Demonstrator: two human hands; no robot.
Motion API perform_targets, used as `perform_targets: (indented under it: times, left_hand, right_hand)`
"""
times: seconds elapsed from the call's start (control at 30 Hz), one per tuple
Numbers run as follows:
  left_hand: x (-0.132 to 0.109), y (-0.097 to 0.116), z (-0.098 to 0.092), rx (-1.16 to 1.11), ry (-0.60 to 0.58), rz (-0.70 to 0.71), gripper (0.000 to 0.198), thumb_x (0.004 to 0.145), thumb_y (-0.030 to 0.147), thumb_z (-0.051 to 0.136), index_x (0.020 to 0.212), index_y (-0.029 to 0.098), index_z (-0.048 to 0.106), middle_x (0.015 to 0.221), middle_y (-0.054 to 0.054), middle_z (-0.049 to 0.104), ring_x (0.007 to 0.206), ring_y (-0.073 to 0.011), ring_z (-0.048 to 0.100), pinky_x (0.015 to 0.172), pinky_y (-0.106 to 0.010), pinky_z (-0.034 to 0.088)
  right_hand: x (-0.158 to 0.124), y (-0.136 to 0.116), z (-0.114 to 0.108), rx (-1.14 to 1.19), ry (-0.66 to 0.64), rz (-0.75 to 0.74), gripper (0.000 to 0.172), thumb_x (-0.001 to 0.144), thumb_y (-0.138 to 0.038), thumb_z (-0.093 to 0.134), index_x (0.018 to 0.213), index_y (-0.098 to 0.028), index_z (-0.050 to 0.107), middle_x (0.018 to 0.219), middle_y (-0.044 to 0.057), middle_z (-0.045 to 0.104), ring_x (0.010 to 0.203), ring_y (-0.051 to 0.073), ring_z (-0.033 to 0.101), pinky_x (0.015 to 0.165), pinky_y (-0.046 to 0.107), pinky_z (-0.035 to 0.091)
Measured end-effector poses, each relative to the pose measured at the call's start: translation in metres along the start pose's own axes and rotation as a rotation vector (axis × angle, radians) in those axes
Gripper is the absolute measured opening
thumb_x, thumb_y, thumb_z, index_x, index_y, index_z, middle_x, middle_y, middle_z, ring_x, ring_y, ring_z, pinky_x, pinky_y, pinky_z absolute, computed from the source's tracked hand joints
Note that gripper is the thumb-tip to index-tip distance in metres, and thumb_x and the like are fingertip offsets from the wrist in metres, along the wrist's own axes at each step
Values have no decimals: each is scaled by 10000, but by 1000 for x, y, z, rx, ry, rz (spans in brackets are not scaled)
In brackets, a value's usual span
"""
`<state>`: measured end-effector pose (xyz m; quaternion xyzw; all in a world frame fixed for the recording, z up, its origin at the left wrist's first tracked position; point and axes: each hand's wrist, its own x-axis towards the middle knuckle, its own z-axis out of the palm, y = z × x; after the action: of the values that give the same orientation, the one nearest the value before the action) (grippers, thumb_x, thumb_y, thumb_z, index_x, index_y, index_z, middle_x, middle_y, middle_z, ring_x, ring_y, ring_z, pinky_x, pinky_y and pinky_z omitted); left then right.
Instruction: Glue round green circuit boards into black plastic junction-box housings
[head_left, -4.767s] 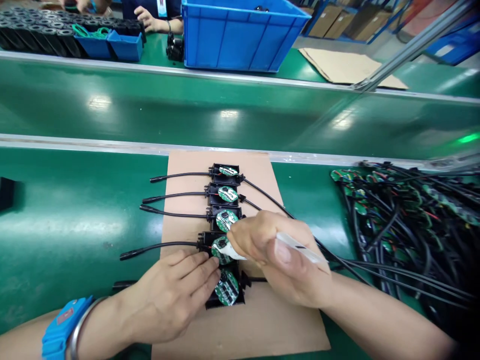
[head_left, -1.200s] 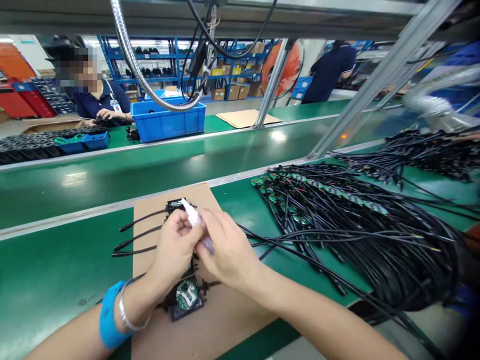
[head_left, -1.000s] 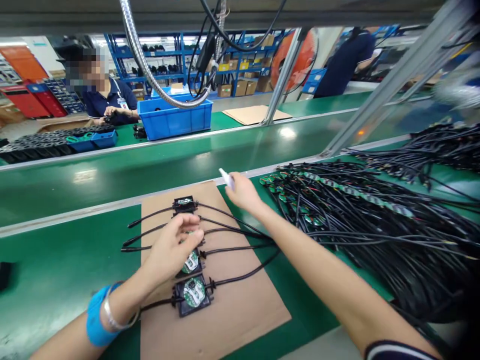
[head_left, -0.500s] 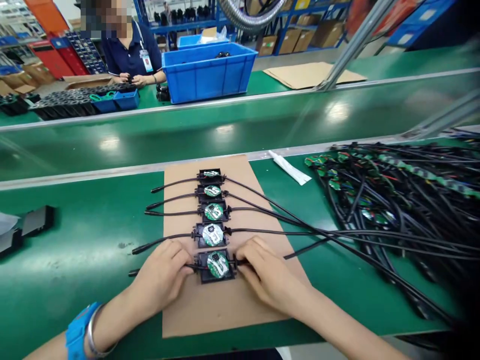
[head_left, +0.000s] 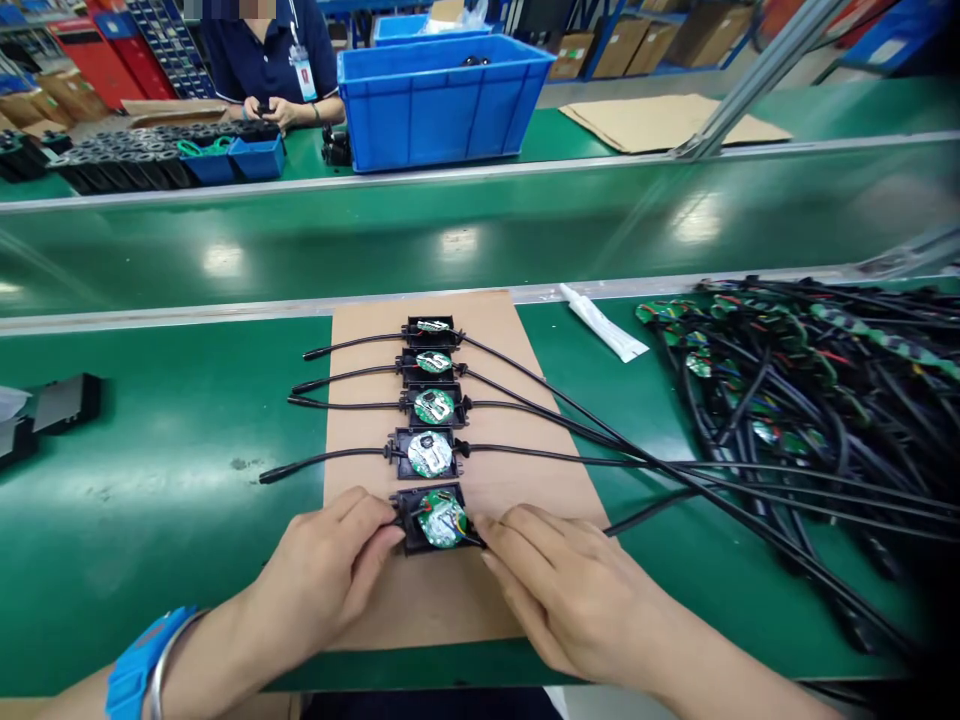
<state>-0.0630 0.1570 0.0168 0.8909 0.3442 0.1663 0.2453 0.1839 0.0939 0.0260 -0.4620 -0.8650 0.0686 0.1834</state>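
Several black boxes with round green circuit boards lie in a row on a cardboard sheet (head_left: 517,470), each with black cables running out left and right. My left hand (head_left: 330,570) pinches the left edge of the nearest black box (head_left: 437,520) between thumb and fingers. The fingertips of my right hand (head_left: 562,590) press against that box's right edge, where its cable leaves. A blue wrist strap (head_left: 139,660) and a metal bangle sit on my left wrist. A white tube (head_left: 604,322) lies loose on the green bench beyond the sheet, near the rail.
A big tangle of black cables with green boards (head_left: 810,400) fills the bench to the right. Black parts (head_left: 52,405) lie at the left edge. Beyond the conveyor belt (head_left: 450,240) stand a blue crate (head_left: 442,95) and trays of black parts, with a co-worker (head_left: 274,60) seated there.
My right hand has laid the white tube down by the rail. Both hands have come down to the nearest box, one at each side of it. The camera has tilted downward.
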Motion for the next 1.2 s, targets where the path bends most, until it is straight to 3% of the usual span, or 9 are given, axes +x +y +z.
perform_targets:
  times: [0.1,0.27,0.4,0.47,0.6,0.9,1.07,1.2]
  left_hand:
    - [3,-1,2,17,-37,-3,172,965,205,396,947,183,566,792,-27,619,670,-147,609,568,-250,506]
    - [4,-5,3,17,-63,-26,186,957,201,405,999,182,585,820,-35,634,685,-156,617,602,-274,524]
    - [6,-7,1,19,-68,-20,180,950,188,426,1013,188,594,818,-31,636,680,-149,612,601,-259,515]
    - [8,-6,-1,35,-57,5,184,948,166,423,1023,187,590,814,-29,634,680,-151,609,594,-256,512]
    - [10,-2,-5,124,-42,101,205,934,113,396,1036,163,567,778,-35,617,637,-157,588,526,-248,489]
    - [20,7,-10,632,-193,272,259,722,-7,381,863,144,538,693,-46,566,552,-210,553,444,-317,483]
    - [30,17,-2,879,-267,348,231,689,-11,380,726,153,539,630,-62,542,502,-226,533,387,-317,431]
    - [30,17,2,884,-222,304,212,691,-15,418,686,160,537,598,-41,531,493,-208,523,411,-307,444]
  right_hand:
    - [6,-3,4,-36,-128,49,180,840,-86,410,796,-163,567,729,56,570,578,187,502,473,306,315]
    - [18,-7,2,-29,-260,122,159,751,-61,449,759,-182,551,682,40,553,510,171,449,472,309,210]
    - [27,-8,3,-59,-338,108,331,725,-95,485,1030,-145,605,727,54,603,525,186,519,463,304,205]
    - [28,-9,7,-105,-348,76,463,724,-135,511,1180,-103,589,763,81,640,544,205,562,458,310,235]
    - [28,-14,13,-183,-320,29,541,679,-154,564,1206,-44,618,765,119,669,532,217,582,431,327,265]
    - [30,-14,15,-135,-233,15,443,678,-154,612,1105,-52,678,728,86,668,546,201,586,429,333,279]
    - [33,-14,15,-107,-292,41,334,701,-149,605,1018,-103,700,732,80,661,549,194,577,420,327,225]
    - [37,-16,16,-127,-361,45,384,723,-136,573,1089,-82,677,755,96,669,581,211,604,426,328,227]
